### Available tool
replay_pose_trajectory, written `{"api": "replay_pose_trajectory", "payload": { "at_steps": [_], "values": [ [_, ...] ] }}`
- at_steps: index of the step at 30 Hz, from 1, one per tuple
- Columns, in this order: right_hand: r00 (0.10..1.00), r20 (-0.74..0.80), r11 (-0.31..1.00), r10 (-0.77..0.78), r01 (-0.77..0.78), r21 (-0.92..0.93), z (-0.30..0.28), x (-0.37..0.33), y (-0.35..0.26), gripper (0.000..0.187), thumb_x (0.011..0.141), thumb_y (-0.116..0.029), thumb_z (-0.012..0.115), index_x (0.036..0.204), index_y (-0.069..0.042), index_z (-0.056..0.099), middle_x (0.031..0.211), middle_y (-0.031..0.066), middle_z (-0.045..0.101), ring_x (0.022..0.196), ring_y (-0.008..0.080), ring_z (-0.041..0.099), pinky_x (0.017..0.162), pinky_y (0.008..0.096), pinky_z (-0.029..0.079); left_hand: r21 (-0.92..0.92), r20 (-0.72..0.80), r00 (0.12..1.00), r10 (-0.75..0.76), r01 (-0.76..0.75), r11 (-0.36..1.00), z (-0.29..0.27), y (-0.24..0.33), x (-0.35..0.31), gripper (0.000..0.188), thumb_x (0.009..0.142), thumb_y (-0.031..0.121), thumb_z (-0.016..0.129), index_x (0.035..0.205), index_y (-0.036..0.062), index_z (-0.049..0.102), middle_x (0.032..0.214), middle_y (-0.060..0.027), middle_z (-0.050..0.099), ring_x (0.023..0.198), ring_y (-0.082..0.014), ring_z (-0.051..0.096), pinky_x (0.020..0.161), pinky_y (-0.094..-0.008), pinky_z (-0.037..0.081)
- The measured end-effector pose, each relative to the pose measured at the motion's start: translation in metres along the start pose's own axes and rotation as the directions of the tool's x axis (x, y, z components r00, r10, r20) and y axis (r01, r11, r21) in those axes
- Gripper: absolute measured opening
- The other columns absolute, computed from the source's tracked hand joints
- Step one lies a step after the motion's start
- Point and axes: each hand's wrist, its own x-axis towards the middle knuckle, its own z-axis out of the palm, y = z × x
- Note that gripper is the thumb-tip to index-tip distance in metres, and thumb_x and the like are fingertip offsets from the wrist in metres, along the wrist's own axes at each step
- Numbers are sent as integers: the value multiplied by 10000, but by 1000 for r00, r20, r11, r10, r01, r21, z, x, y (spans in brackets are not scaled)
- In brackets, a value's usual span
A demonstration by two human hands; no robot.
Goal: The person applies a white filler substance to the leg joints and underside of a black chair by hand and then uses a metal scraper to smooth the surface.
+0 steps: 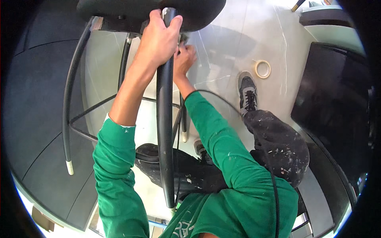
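I have the black stool (115, 12) in the upper left of the head view, seat at the top edge, its pale-tipped legs running down the view. Left hand (160, 37): closed around the upper end of the nearest leg (165, 119), thumb on one side, fingers on the other. Right hand (185, 57): beyond that leg, just below the seat, fingers curled; blur and overlap there, so I cannot tell how far closed it is or what it holds. Black cable (218, 95) passes by the right wrist. Tape roll (262, 69) lies on the pale floor (254, 23), near the right shoe (248, 92).
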Motion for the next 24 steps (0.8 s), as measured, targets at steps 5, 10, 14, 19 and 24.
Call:
{"api": "replay_pose_trajectory", "payload": {
  "at_steps": [5, 10, 14, 19, 24],
  "values": [
    [999, -35, 996, 10, -7, 88, -6, -35, -2, 380, 905, -162, 713, 1279, -95, 726, 1019, 106, 569, 1045, 330, 562, 860, 500, 401, 62, -49, 998, 44, -41, 997, -2, -17, 5, 648, 1015, 423, 620, 1428, -44, 440, 730, -64, 618, 569, -158, 614, 557, -329, 519],
    [999, -37, 999, -24, 26, 33, 2, -9, -4, 396, 902, -169, 717, 1287, -76, 716, 1007, 101, 557, 1033, 318, 557, 870, 498, 392, -17, 18, 1000, -23, 23, 1000, -2, 8, -2, 649, 1015, 425, 623, 1432, -38, 439, 732, -62, 613, 566, -149, 603, 551, -329, 515],
    [1000, -2, 995, -24, 24, 92, -7, -37, -1, 383, 913, -157, 696, 1289, -89, 712, 1013, 109, 567, 1041, 319, 555, 873, 496, 397, 72, -54, 994, 91, -87, 994, -2, -20, 8, 651, 1015, 422, 622, 1431, -44, 437, 730, -63, 611, 573, -145, 604, 555, -320, 513],
    [999, -33, 999, -12, 14, 42, -2, -16, 3, 382, 922, -166, 696, 1297, -94, 710, 1011, 104, 566, 1048, 317, 551, 877, 502, 394, -32, 31, 999, -22, 23, 999, 0, 16, -5, 653, 1016, 426, 620, 1419, -54, 440, 718, -65, 614, 569, -165, 615, 562, -330, 517],
    [999, 35, 996, -16, 13, 83, -9, -45, 0, 380, 928, -173, 704, 1301, -99, 706, 1031, 112, 577, 1051, 323, 550, 876, 505, 392, 98, -67, 993, 93, -86, 991, -7, -23, 9, 632, 1020, 425, 617, 1414, -41, 450, 725, -65, 617, 566, -160, 608, 565, -328, 516]
  ]
}}
